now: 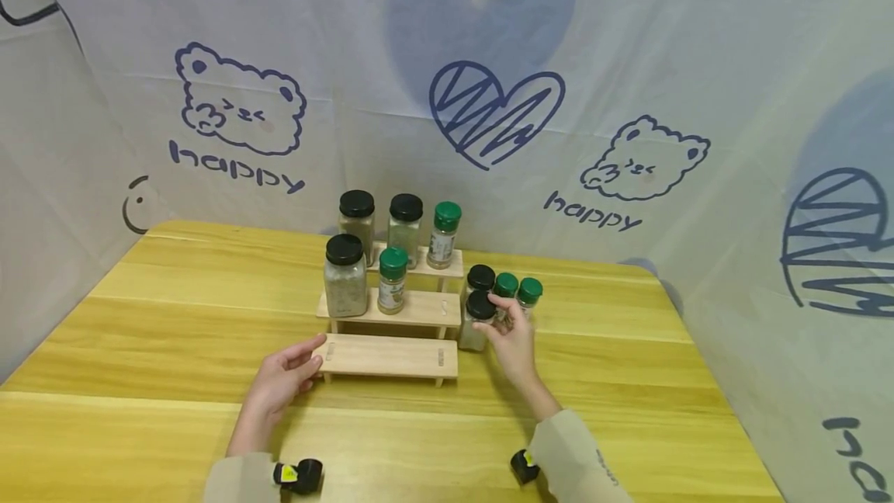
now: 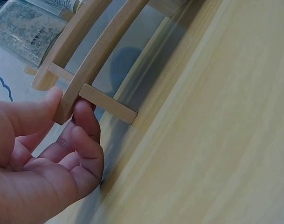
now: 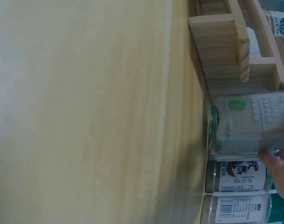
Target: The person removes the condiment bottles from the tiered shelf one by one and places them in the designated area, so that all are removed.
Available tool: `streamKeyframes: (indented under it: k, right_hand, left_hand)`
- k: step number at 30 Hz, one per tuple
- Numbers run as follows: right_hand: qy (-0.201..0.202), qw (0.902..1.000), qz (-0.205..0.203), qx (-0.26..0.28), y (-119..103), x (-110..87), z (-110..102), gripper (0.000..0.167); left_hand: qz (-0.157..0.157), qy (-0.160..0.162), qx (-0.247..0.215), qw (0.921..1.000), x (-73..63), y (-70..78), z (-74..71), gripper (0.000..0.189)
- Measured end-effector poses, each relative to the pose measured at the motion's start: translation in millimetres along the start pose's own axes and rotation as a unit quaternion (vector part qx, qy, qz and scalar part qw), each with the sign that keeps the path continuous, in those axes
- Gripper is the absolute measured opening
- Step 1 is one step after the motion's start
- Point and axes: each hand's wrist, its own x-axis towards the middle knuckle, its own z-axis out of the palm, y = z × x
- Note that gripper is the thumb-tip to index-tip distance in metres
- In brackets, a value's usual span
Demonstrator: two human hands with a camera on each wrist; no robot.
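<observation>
A three-tier wooden spice rack (image 1: 387,355) stands mid-table. At the left end of its lowest shelf, my left hand (image 1: 275,383) pinches the board, thumb on one face and a curled finger under it in the left wrist view. Just right of the rack, my right hand (image 1: 517,348) grips a black-lidded spice jar (image 1: 473,337) near its lid. In the right wrist view this square glass jar (image 3: 246,123) has a white pepper label and pale contents; most of the hand lies beyond the frame edge.
On the middle shelf are a black-lidded jar (image 1: 346,286) and a green-lidded bottle (image 1: 393,286). The top shelf carries two black-lidded jars and a green-lidded bottle (image 1: 443,243). Behind my right hand stand another black-lidded jar (image 1: 480,278) and two green-lidded bottles (image 1: 531,291). A printed cloth (image 1: 391,138) hangs behind the table.
</observation>
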Motion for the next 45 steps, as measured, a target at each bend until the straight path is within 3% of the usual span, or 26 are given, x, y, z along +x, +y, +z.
streamKeyframes:
  k: [6,13,37,45]
  right_hand:
    - [0.012,0.9964,-0.050,-0.067,-8.2,-1.2,2.9,0.041]
    - [0.012,0.9977,-0.024,-0.063,-7.1,0.8,2.5,0.042]
    - [0.026,0.9965,-0.022,-0.076,-8.0,-0.7,4.4,0.044]
    - [0.040,0.9972,0.004,-0.062,-10.9,-3.1,3.7,0.044]
  left_hand:
    - [0.003,-0.002,0.002,1.0000,-0.7,-0.2,0.6,0.041]
    - [-0.001,0.002,0.001,1.0000,0.2,-0.3,0.6,0.041]
    - [0.001,-0.002,0.003,1.0000,-0.6,-1.1,0.1,0.041]
    - [-0.002,-0.002,0.004,1.0000,-0.2,-0.6,0.3,0.041]
